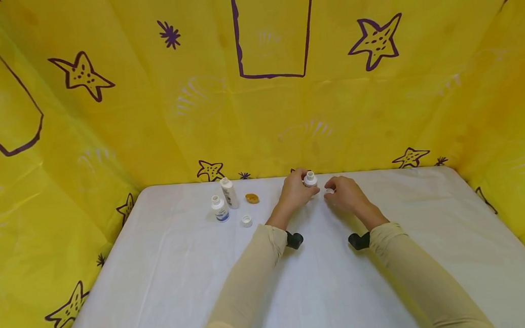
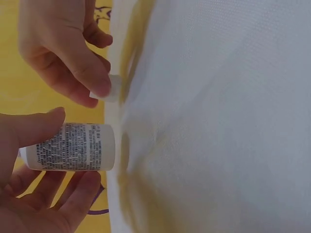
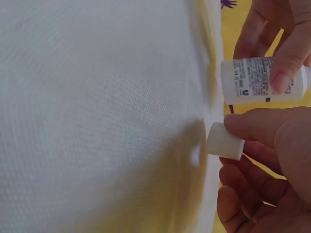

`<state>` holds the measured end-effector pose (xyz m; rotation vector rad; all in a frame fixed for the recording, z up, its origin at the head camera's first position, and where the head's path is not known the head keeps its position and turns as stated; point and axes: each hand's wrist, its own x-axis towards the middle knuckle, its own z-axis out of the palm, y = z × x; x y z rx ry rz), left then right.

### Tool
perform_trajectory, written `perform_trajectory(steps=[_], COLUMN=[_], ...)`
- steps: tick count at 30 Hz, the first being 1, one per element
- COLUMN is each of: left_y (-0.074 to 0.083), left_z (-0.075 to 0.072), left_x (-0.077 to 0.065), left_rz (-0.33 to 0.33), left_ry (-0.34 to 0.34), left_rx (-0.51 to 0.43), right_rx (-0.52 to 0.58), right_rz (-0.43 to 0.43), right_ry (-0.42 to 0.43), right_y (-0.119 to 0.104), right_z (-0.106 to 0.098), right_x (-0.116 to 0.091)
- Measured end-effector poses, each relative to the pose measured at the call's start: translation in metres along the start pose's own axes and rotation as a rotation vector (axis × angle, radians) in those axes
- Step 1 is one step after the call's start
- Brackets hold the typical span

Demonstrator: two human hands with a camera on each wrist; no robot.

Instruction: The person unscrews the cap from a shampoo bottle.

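My left hand [image 1: 295, 189] grips a small white bottle [image 2: 77, 147] round its sides, thumb on one side and fingers on the other. Its neck [image 1: 310, 174] is uncapped in the head view, and dense printed text covers the label. Just to the right, my right hand [image 1: 348, 194] pinches a white cap [image 3: 226, 141] between thumb and fingers, close to the table surface. A small gap separates cap and bottle. Both wrist views show the two hands side by side, the bottle's base near the tabletop; whether it touches I cannot tell.
Left of my hands stand two more uncapped white bottles, a shorter one [image 1: 220, 209] and a taller one [image 1: 230, 193]. Near them lie an orange-brown cap-like piece [image 1: 252, 199] and a white cap [image 1: 246, 221]. A yellow patterned curtain [image 1: 286, 111] borders the white table [image 1: 162, 293].
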<state>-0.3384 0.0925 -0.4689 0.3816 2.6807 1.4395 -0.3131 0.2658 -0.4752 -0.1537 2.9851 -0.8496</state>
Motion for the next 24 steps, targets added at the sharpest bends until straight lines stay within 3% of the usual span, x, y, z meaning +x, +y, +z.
perform_trajectory(steps=[14, 24], left_y=[-0.009, 0.001], left_z=[0.005, -0.004], left_x=[0.0, -0.008], left_rz=[-0.024, 0.011], left_ry=[-0.03, -0.021], left_rx=[0.008, 0.108], right_rx=[-0.017, -0.032], right_rz=[-0.011, 0.007], right_ry=[-0.078, -0.062], right_y=[-0.003, -0.003], right_z=[0.004, -0.005], right_x=[0.002, -0.011])
